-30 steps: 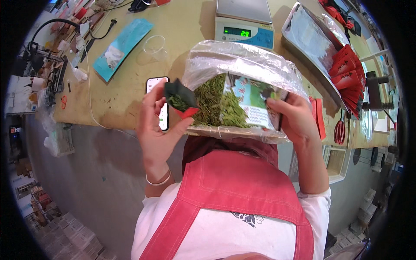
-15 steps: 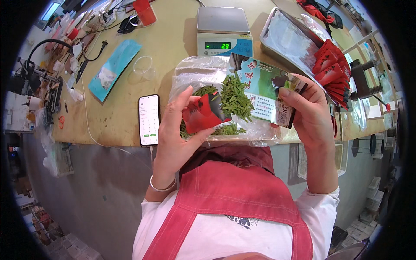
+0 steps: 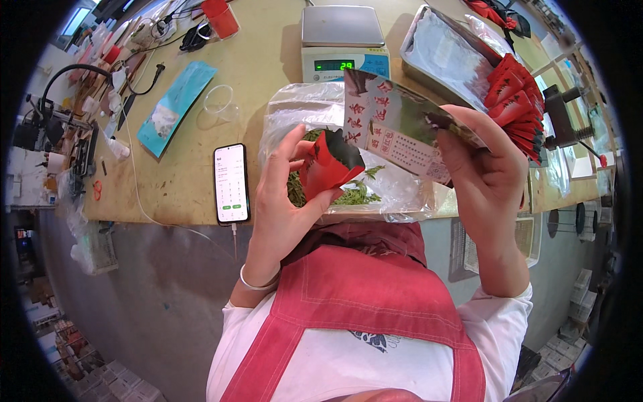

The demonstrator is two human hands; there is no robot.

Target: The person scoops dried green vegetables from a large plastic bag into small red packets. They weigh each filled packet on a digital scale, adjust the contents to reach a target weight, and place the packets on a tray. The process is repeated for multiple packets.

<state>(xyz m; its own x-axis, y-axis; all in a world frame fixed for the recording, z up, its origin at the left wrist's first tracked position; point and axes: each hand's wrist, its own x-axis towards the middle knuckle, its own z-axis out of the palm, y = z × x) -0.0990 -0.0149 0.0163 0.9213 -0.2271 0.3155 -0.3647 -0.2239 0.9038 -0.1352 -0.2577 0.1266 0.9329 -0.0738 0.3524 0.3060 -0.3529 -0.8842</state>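
My left hand [image 3: 284, 191] is closed round a small red pouch [image 3: 326, 169], its dark mouth open and tipped toward the right. Between thumb and fingers, my right hand [image 3: 485, 171] pinches a printed green-and-white card [image 3: 402, 134]. The card is bent and tilted, its left end just above the pouch's mouth, and no leaves show on its visible face. Beneath both hands lies a clear plastic bag [image 3: 284, 117] with green tea leaves [image 3: 355, 195] on it. What is inside the pouch is hidden.
Beyond the bag stands a digital scale [image 3: 345, 60]. A phone [image 3: 231, 184] on a cable lies left, near a clear cup [image 3: 219, 100] and a turquoise packet [image 3: 175, 110]. At the right, several red pouches [image 3: 512, 100] rest at a metal tray [image 3: 408, 50].
My right hand has tilted the card up over the pouch. The heap of tea leaves on its left end is no longer visible. My left hand has shifted right, turning the pouch upward.
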